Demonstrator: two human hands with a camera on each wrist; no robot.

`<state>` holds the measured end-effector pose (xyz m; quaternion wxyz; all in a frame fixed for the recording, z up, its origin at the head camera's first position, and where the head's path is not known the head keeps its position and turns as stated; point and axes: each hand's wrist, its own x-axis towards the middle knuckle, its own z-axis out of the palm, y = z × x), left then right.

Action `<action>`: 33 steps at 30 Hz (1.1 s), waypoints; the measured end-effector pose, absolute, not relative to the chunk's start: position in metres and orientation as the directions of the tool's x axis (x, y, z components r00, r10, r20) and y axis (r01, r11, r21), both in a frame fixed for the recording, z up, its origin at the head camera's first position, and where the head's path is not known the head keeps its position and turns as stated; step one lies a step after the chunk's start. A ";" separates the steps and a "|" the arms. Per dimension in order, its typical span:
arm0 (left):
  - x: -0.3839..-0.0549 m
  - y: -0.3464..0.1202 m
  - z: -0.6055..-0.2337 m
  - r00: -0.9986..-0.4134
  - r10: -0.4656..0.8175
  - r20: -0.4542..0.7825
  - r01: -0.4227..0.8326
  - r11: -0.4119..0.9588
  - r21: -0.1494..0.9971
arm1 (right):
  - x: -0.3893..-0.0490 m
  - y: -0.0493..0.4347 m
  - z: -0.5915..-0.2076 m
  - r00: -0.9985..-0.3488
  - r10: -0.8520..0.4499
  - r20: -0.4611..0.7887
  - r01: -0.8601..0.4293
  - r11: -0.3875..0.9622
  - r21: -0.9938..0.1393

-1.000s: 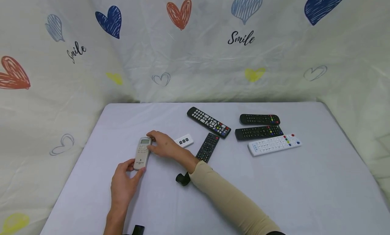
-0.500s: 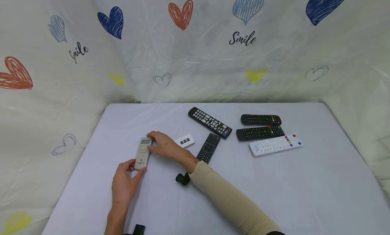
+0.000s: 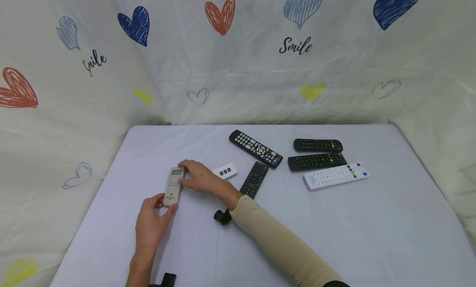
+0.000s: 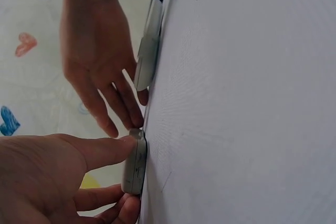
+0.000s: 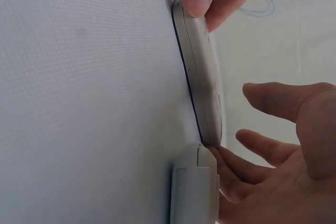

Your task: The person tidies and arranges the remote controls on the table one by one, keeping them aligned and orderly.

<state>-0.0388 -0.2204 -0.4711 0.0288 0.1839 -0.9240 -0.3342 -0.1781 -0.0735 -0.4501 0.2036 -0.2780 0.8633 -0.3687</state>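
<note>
A pale grey remote control [image 3: 173,188] with a small display lies on the white table at the left. My left hand [image 3: 150,227] pinches its near end between thumb and fingers, one on each long side. At the far end is my right hand [image 3: 201,177]. In the right wrist view the right hand's lower fingers [image 5: 241,169] reach the remote's end, while its thumb [image 5: 273,100] stays raised and apart. Just right of that hand lies a small white remote [image 3: 225,171], partly covered by it in the head view.
Two black remotes, one slanting [image 3: 255,148] and one below it [image 3: 254,179], lie mid-table, the lower partly behind the right forearm. Further right, two more black remotes [image 3: 317,145] and a white one [image 3: 336,176] are grouped together. A heart-printed curtain [image 3: 253,72] hangs behind the table.
</note>
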 end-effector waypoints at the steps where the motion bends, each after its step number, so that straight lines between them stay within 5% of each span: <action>1: -0.039 -0.220 -0.471 -0.932 -0.356 -0.072 -0.320 0.711 0.626 | -0.178 -0.073 -0.450 -0.761 -0.631 -0.149 -0.330 0.576 -0.748; 11: -0.042 -0.218 -0.468 -0.935 -0.337 -0.110 -0.332 0.721 0.608 | -0.179 -0.060 -0.449 -0.819 -0.565 -0.102 -0.278 0.545 -0.791; 22: -0.049 -0.203 -0.469 -0.911 -0.381 0.154 -0.204 0.745 0.636 | -0.183 -0.033 -0.441 -0.871 -0.487 -0.061 -0.213 0.487 -0.847; 33: -0.058 -0.181 -0.470 -0.928 -0.317 0.194 -0.115 0.742 0.660 | -0.186 -0.012 -0.437 -0.904 -0.425 -0.042 -0.197 0.502 -0.842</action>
